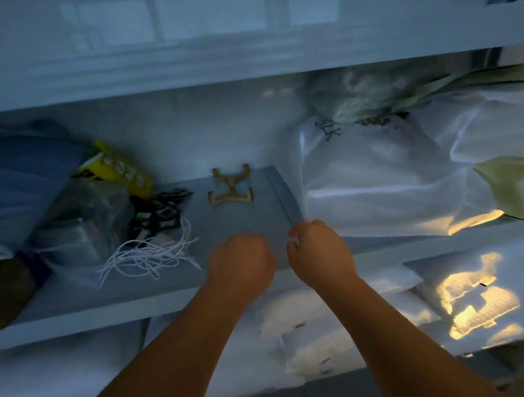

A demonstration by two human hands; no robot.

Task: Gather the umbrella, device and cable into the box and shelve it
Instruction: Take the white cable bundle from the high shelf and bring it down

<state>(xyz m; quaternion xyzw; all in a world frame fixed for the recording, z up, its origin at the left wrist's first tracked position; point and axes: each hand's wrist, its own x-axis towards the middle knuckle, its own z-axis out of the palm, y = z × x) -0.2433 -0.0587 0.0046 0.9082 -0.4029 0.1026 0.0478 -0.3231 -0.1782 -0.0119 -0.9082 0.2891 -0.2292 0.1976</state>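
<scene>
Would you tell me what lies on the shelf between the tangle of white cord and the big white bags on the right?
In the head view, a flat grey-blue box lies between the white cord and the white bags; a small wooden stand rests on it.

The whole shelf unit (pixel 70 318) is smeared by motion blur. Both hands (pixel 241 264) curl away, so their fingertips and anything they grip stay hidden. The blue bundle (pixel 10 194) on the far left runs off the edge. The white bags' (pixel 370 170) contents are unreadable.
</scene>
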